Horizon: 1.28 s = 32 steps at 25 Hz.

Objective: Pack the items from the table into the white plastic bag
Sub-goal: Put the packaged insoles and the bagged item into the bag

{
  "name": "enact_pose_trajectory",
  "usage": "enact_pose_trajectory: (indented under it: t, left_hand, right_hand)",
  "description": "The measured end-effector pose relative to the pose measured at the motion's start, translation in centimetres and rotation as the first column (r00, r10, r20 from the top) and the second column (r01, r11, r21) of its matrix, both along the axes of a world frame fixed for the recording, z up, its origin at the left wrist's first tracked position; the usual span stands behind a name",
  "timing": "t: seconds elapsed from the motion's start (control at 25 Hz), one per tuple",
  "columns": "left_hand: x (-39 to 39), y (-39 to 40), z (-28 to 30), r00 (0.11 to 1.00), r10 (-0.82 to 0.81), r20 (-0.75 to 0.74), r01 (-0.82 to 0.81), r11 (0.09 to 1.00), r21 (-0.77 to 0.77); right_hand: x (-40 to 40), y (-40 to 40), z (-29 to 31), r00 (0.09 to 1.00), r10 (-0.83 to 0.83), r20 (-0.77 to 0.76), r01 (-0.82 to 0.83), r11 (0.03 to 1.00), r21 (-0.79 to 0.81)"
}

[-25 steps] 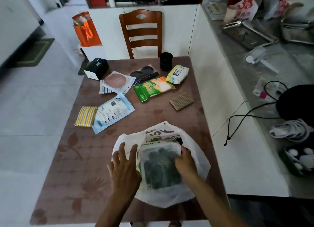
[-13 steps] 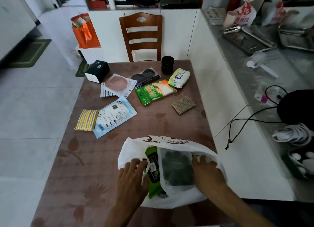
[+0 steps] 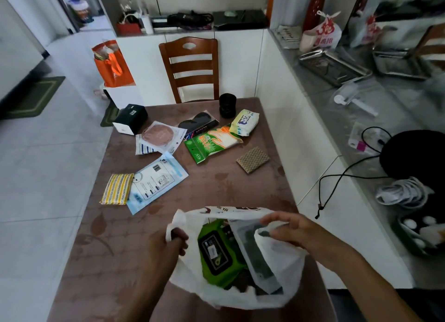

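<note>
Both hands (image 3: pixel 295 227) grip the white plastic bag (image 3: pixel 277 256) between them.

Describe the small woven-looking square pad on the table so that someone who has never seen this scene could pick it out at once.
Start at the brown table and look to its right side, beyond the white plastic bag. The pad lies flat and alone there, just right of the green and orange packet. Unlike the glossy printed packets around it, it is a plain tan square with a waffle-like grid and no wrapper.
</note>
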<state>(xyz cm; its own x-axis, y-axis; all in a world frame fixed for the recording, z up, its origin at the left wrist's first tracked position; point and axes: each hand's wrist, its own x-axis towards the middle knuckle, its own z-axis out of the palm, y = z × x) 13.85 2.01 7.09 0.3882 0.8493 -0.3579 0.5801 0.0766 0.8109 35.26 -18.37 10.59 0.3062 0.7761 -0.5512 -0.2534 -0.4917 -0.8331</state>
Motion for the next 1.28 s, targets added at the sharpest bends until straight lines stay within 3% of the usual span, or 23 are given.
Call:
enact_pose_trajectory:
  t: [0.08, 0.12, 0.16, 0.2, 0.24, 0.28, 0.36, 0.44, 0.48, 0.56, 0.64, 0.68, 0.72, 0.8, 0.92, 1.04, 1.2, 1.28]
  left_hand:
    - [0.6, 0.0, 3.3, 0.974, 0.078, 0.213, -0.068, 0.996, -0.055]
    - [0.9, -0.2, 4.7, 0.961, 0.08, 0.263, -0.065, 0.996, -0.063]
    - [1.1, -0.4, 5.7, 0.957, 0.06, 0.285, -0.044, 0.997, -0.061]
    - [1.2, -0.6, 6.2, 0.96, 0.031, 0.279, -0.016, 0.998, -0.053]
    - [1.2, -0.9, 6.5, 0.966, -0.004, 0.257, 0.016, 0.999, -0.047]
    - [1.0, -1.2, 6.6, 0.974, -0.037, 0.222, 0.045, 0.998, -0.033]
    - [0.2, -1.4, 6.2, 0.983, -0.022, 0.183, 0.025, 1.0, -0.013]
    - [-1.3, -1.1, 5.7, 0.968, 0.117, 0.223, -0.108, 0.993, -0.049]
    - [-2.0, -1.0, 5.5, 0.949, 0.195, 0.246, -0.18, 0.98, -0.083]
    - [-3.0, -1.5, 5.4, 0.933, 0.243, 0.265, -0.216, 0.968, -0.127]
    - [-2.9, -2.2, 5.7, 0.928, 0.219, 0.302, -0.183, 0.972, -0.145]
    - [-2.5, -2.2, 6.2, 0.922, 0.203, 0.331, -0.158, 0.975, -0.158]
    - [-1.8, -1.9, 6.9, 0.917, 0.176, 0.357, -0.125, 0.979, -0.16]
    - [-0.3, -1.0, 8.2, 0.911, 0.075, 0.405, -0.035, 0.994, -0.105]
    - [0.5, -0.4, 9.8, 0.876, -0.045, 0.48, 0.046, 0.999, 0.008]
    - [-0.7, 0.2, 9.3, 0.844, -0.022, 0.537, 0.043, 0.999, -0.027]
    - [-2.0, -0.1, 8.4, 0.845, -0.087, 0.528, 0.115, 0.993, -0.021]
    - [-2.4, -0.6, 7.8, 0.845, -0.083, 0.527, 0.103, 0.995, -0.008]
  right_hand:
    - [0.2, 0.3, 1.3, 0.945, -0.116, -0.305, 0.18, 0.964, 0.193]
    - [0.1, 0.4, 2.0, 0.932, -0.128, -0.339, 0.214, 0.949, 0.23]
    - [-0.2, 0.8, 2.1, 0.967, -0.137, -0.216, 0.181, 0.962, 0.204]
    - [-0.9, 1.3, 2.1, 0.995, -0.08, 0.059, 0.074, 0.992, 0.103]
    - [-1.7, 1.5, 1.3, 0.927, 0.075, 0.368, -0.045, 0.995, -0.091]
    - [-2.6, 1.4, 0.1, 0.776, 0.278, 0.566, -0.106, 0.942, -0.317]
    - [-4.3, 0.3, -3.4, 0.53, 0.599, 0.601, -0.103, 0.749, -0.655]
    - [-5.0, -1.3, -6.3, 0.465, 0.737, 0.49, -0.081, 0.587, -0.805]
    - [-5.0, -1.8, -6.8, 0.465, 0.754, 0.465, -0.08, 0.558, -0.826]
    - [-4.3, -2.7, -7.0, 0.614, 0.638, 0.465, -0.121, 0.658, -0.743]
    - [-4.7, -2.2, -4.6, 0.914, 0.307, 0.264, -0.173, 0.885, -0.432]
    - [-4.8, -1.4, -2.8, 0.987, 0.097, 0.129, -0.064, 0.969, -0.239]
    - [-4.6, -0.6, -0.8, 0.991, -0.123, 0.052, 0.127, 0.989, -0.08]
    - [-3.3, 0.9, 4.1, 0.909, -0.415, 0.046, 0.399, 0.895, 0.202]
    - [-2.0, 2.0, 10.2, 0.806, -0.583, 0.104, 0.462, 0.728, 0.507]
    - [-2.4, 2.1, 9.2, 0.752, -0.602, 0.268, 0.439, 0.761, 0.477]
    - [-2.8, 2.6, 6.9, 0.672, -0.716, 0.188, 0.589, 0.671, 0.451]
    - [-2.5, 2.4, 5.8, 0.669, -0.707, 0.228, 0.595, 0.694, 0.405]
